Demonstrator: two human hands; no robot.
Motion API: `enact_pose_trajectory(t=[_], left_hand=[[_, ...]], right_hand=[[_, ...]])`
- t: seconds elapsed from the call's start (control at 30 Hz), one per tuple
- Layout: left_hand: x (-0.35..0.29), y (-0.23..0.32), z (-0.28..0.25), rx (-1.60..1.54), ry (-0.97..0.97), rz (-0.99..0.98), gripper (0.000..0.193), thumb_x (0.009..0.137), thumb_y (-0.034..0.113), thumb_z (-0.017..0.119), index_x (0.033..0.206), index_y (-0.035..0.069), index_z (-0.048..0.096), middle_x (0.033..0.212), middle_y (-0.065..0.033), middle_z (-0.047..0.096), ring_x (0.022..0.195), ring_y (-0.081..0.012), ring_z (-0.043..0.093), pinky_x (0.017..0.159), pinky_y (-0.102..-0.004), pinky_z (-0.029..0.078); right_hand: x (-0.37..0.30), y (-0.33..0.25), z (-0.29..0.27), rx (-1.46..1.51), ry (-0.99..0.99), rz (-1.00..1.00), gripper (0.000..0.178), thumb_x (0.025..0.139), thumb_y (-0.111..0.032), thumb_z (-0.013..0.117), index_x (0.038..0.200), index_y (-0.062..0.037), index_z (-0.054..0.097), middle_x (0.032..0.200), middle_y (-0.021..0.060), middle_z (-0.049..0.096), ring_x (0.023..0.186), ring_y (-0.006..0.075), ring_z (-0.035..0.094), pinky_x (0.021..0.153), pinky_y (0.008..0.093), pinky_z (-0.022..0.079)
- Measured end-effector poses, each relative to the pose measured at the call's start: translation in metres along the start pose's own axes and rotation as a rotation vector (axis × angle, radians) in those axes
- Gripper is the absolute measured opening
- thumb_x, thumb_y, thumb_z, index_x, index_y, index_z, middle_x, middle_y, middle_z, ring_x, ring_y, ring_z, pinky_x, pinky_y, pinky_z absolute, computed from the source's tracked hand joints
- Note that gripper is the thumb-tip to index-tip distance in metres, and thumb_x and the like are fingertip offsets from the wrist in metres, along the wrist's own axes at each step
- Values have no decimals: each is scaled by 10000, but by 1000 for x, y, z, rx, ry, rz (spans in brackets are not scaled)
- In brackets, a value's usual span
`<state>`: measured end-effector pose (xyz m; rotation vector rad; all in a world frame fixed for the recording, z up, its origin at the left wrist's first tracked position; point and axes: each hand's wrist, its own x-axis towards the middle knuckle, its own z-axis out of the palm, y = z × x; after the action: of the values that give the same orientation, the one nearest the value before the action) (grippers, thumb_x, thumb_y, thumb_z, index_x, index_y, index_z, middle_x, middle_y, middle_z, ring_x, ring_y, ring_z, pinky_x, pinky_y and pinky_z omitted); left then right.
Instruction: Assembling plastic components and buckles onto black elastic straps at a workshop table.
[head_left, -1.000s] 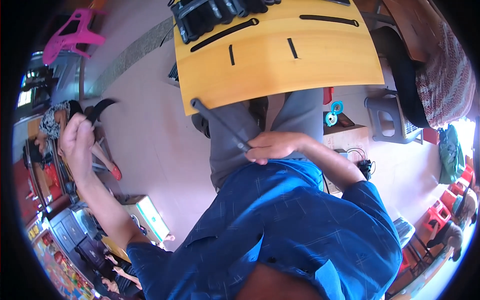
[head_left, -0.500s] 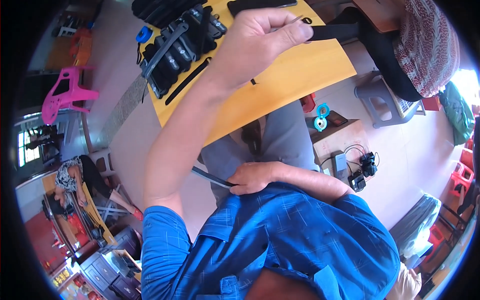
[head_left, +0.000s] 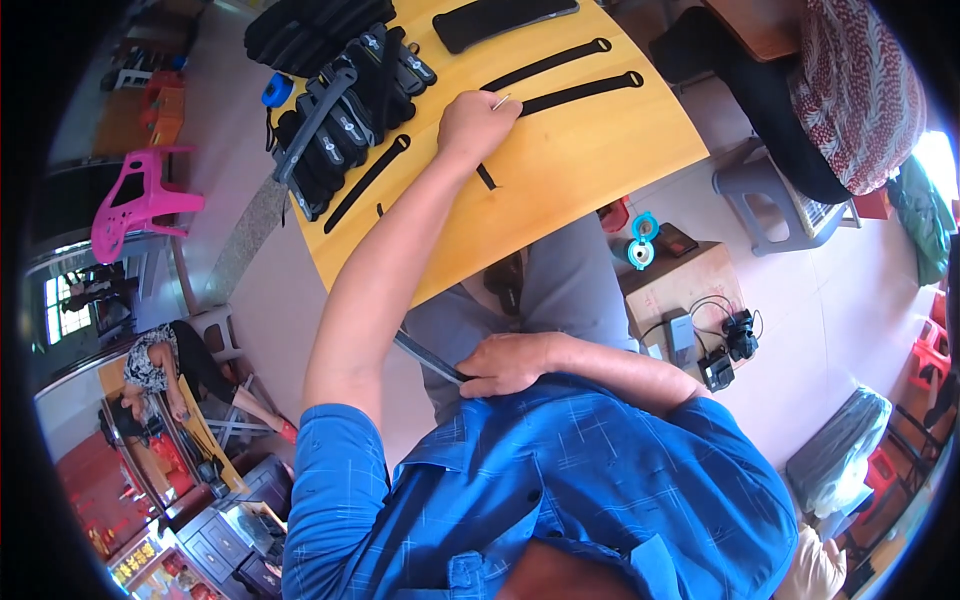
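Since half a second ago the left hand [head_left: 478, 122] has come down from above the bench [head_left: 600, 150] and now rests on the yellow wooden top, fingers curled together around a thin pale sliver that pokes from the fist (a needle or pin, perhaps; too small to tell). At far left stands a pink plastic chair [head_left: 140, 205]. On the bench's left end lies a heap of black padded straps with grey buckles [head_left: 340, 110], matte and woven. A long narrow black strap [head_left: 368, 182] lies loose beside the heap, its long axis running diagonally toward the far right. Just below the left hand sits a short black strip [head_left: 486, 177], nearly touching the wrist. To the hand's right two long flat black straps with ringed ends [head_left: 580, 92] lie parallel, their near ends just beside the knuckles; the left hand is far nearer them. The right hand [head_left: 508, 362] is at the lap, closed on a dark flat strap piece [head_left: 428, 358] pointing left.
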<state>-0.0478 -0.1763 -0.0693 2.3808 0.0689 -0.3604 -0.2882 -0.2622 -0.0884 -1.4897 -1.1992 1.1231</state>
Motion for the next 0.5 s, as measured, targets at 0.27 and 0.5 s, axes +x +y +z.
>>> enact_pose_trajectory(t=[0.27,0.5], left_hand=[[-28,18,-30,377,114,4,420,864,511,709,964,108,774,909,-146,771,919,-362,742,850,-449,583],[-119,4,-142,15,240,366,264,924,316,733,941,52,743,721,-34,672,667,-143,613,652,-322,502]], right_hand=[[-1,-19,-6,19,-54,41,513,1050,-471,518,1069,17,676,1041,258,710,1021,438,667,928,517,499],[25,-10,10,258,-92,39,425,1070,-451,561,1036,-37,652,886,107,707,878,245,683,827,383,522]])
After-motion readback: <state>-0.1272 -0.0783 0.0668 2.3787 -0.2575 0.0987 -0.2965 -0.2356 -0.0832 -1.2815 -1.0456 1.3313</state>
